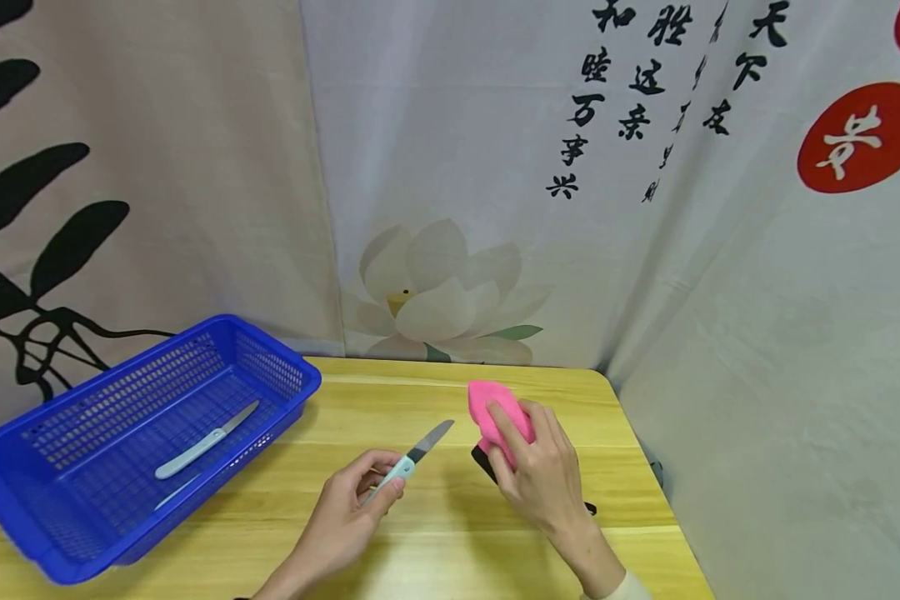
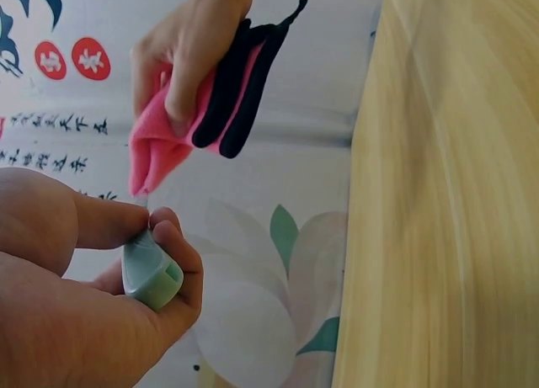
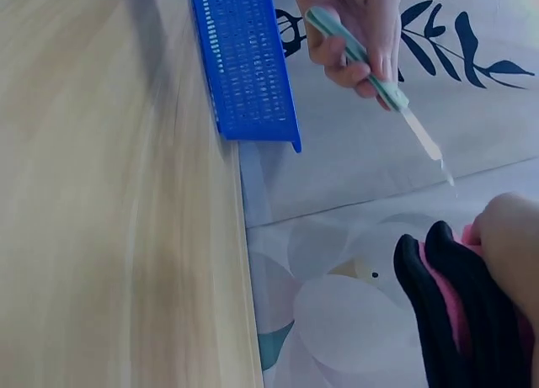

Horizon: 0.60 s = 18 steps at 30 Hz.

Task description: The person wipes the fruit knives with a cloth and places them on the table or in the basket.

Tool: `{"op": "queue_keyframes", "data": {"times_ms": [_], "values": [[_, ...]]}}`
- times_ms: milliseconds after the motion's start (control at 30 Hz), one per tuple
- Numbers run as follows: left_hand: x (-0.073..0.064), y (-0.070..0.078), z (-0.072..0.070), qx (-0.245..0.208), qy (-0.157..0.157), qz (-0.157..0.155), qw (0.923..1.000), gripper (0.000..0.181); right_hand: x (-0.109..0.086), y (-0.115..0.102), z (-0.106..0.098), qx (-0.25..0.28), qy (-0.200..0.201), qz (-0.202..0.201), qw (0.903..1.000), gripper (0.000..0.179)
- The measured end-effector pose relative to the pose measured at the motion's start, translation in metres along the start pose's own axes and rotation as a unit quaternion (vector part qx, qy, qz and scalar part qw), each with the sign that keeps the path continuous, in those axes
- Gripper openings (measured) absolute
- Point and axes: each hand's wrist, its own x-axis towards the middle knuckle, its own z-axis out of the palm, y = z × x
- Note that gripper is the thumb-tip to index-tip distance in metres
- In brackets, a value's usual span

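Note:
My left hand (image 1: 348, 504) grips a small knife (image 1: 431, 439) by its pale green handle, blade angled up and to the right over the table. In the left wrist view the handle's butt end (image 2: 160, 274) shows between thumb and fingers. My right hand (image 1: 547, 471) holds a folded pink cloth (image 1: 487, 398) with thick black edging, just right of the blade tip. The right wrist view shows the blade (image 3: 421, 135) pointing toward the cloth's black edging (image 3: 472, 295), with a gap between them.
A blue plastic basket (image 1: 225, 327) sits on the table's left side. Inside lies another pale-handled knife (image 1: 195, 454), with a second thin, pale item partly hidden by the near wall. The wooden table (image 1: 435, 558) ends at a printed curtain (image 1: 450, 167) behind.

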Motion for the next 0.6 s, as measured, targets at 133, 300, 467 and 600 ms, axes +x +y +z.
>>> {"op": "queue_keyframes", "data": {"times_ms": [133, 300, 467, 600], "values": [[0.002, 0.001, 0.001, -0.004, 0.008, -0.002, 1.0000, 0.026, -0.002, -0.008, -0.003, 0.023, 0.016, -0.023, 0.9994, 0.047], [0.005, 0.001, 0.004, -0.001, 0.019, -0.002, 0.9998, 0.023, -0.001, -0.027, -0.003, 0.040, 0.038, -0.071, 0.9959, 0.040], [0.006, 0.002, 0.007, 0.001, 0.020, 0.004, 0.9998, 0.024, 0.000, -0.043, 0.000, 0.043, 0.049, -0.121, 0.9905, 0.040], [0.006, 0.003, 0.009, 0.007, 0.017, 0.008, 0.9998, 0.023, -0.002, -0.051, 0.003, 0.046, 0.040, -0.134, 0.9892, 0.038]]}}
